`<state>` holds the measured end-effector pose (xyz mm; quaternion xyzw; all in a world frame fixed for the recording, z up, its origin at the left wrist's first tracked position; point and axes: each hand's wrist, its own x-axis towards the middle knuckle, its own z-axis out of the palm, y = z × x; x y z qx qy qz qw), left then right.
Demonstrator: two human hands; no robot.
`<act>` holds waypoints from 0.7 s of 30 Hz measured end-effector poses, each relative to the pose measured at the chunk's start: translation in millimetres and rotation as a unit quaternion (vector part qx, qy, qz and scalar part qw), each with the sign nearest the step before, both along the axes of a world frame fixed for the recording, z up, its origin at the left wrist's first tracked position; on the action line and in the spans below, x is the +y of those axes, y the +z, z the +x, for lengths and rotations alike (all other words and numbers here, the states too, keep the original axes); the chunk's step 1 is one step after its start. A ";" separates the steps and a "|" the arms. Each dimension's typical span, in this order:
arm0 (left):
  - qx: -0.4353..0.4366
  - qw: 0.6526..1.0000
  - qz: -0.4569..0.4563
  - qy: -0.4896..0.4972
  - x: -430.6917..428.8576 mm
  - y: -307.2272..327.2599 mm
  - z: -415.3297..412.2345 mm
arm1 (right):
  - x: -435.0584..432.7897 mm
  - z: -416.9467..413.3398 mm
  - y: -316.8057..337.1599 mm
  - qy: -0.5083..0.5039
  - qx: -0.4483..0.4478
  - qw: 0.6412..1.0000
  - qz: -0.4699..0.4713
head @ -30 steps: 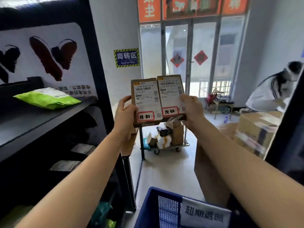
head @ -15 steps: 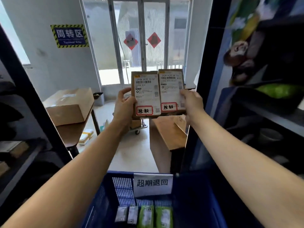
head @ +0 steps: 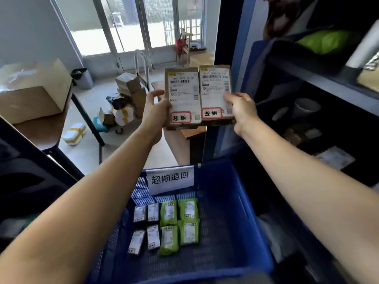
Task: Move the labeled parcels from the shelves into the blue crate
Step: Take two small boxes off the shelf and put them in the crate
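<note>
Low in the frame's centre, the blue crate [head: 229,212] holds small labeled packets [head: 167,226], while above it the left hand [head: 155,112] and right hand [head: 242,111] each grip one brown labeled parcel [head: 183,97], side by side and touching.

A big brown box [head: 30,93] is sitting on a table [head: 41,134] at the left. A cart [head: 125,111] full of packages is standing on the floor, and a small white box [head: 74,133] is lying near it. A grey bin [head: 83,78] is waiting by the glass doors [head: 131,25].
</note>
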<state>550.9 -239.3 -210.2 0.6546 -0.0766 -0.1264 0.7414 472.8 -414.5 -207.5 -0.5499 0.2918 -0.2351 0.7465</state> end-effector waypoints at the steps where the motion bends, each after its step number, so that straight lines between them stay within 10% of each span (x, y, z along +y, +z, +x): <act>1: 0.011 1.000 0.004 -0.005 -1.8 -8.4 0.5 | -1.7 -0.8 -7.4 -0.004 0.010 1.000 0.001; 21: 0.171 0.979 0.093 -0.065 -15.6 -161.8 17.5 | -14.4 8.5 -166.1 -0.006 0.182 0.980 0.076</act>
